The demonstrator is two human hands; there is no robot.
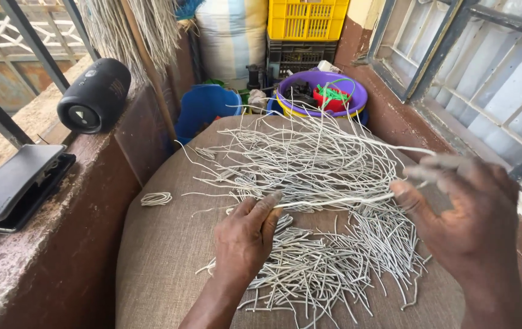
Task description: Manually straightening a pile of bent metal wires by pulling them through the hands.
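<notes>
Head view showed the left hand (246, 234) and right hand (471, 213) pinching one pale strand (334, 201) taut over the strand pile (316, 256), fingers closed, mid-sorting.

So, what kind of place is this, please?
Probably a home balcony or veranda used as a craft corner: pale strands spread on a burlap sack, a low wall with railing, stacked crates and basins behind.
</notes>
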